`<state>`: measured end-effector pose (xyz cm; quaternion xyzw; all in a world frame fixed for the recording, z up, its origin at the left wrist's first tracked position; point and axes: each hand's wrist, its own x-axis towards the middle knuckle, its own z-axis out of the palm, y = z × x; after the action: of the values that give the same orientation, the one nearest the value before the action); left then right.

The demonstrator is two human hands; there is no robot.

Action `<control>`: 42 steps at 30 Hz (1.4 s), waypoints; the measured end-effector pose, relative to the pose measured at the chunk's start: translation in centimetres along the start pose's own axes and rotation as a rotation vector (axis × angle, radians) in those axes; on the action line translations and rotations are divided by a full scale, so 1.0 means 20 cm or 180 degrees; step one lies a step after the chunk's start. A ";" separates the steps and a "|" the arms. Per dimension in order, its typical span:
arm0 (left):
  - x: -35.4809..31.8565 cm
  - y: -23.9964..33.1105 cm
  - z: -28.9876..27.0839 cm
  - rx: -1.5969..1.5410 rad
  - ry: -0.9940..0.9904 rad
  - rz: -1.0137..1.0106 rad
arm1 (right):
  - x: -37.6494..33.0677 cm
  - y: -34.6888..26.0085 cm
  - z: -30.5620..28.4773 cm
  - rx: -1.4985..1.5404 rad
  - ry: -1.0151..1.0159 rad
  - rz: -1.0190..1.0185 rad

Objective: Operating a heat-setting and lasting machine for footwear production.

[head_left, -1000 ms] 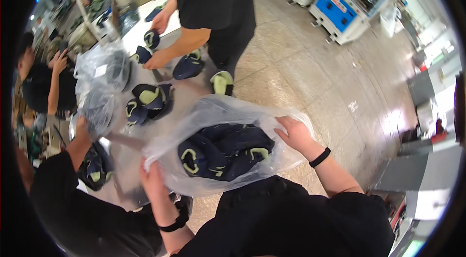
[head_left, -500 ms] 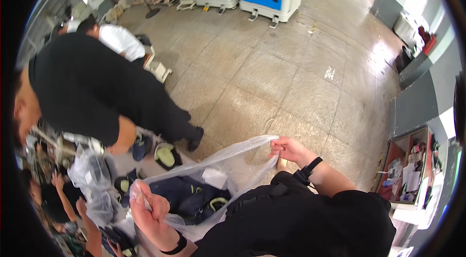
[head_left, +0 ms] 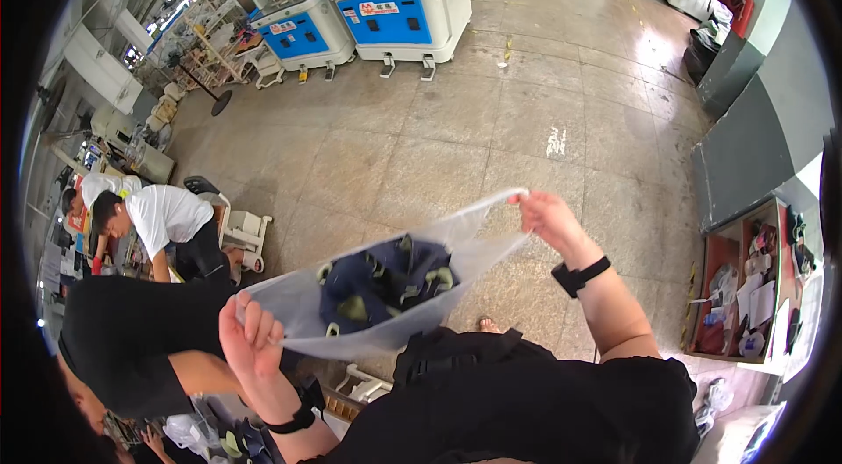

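A clear plastic bag (head_left: 294,306) is stretched wide between my hands in front of my body. My left hand (head_left: 252,337) is closed in a fist on one corner of its mouth. With its fingers pinched together, my right hand (head_left: 545,217) grips the opposite corner, farther out and higher in the picture. Inside the bag lies a heap of dark navy pieces with pale green parts (head_left: 386,280), which look like shoe uppers; the bag's lower part is hidden.
Close on my left, a co-worker in black (head_left: 145,337) bends over more navy and green pieces (head_left: 246,442). Beyond sits a person in white (head_left: 171,218) near a chair. Blue and white machines (head_left: 386,17) stand far off. A shelf cabinet (head_left: 741,289) is at right.
The bag with the navy pieces has come up off the work surface and away from it, still held by both my hands. My view has turned left.
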<state>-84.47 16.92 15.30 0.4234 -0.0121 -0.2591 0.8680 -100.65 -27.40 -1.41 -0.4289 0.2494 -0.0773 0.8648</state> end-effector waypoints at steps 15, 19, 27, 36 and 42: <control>2.42 -0.34 0.23 -0.0100 -0.0425 -0.0911 | 1.72 -1.96 0.52 -0.5321 0.1484 -0.3343; 2.93 -0.25 0.50 0.0275 -0.0981 -0.0969 | 2.18 -2.45 0.61 -0.6340 0.2089 -0.3490; 3.94 -0.39 0.81 0.0651 -0.1233 -0.1615 | 3.03 -3.24 0.68 -0.6721 0.2411 -0.3561; 5.20 -0.61 1.33 0.1510 -0.1408 -0.2218 | 4.11 -3.99 0.49 -0.6795 0.2024 -0.3840; 5.84 -0.62 1.78 0.1851 -0.1640 -0.2232 | 4.72 -4.51 0.47 -0.6751 0.2105 -0.4108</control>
<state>2.54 -69.06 5.82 0.5480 -0.1542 -0.6159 0.5446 -7.32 -109.59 39.33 -0.9070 0.1385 -0.3470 -0.1944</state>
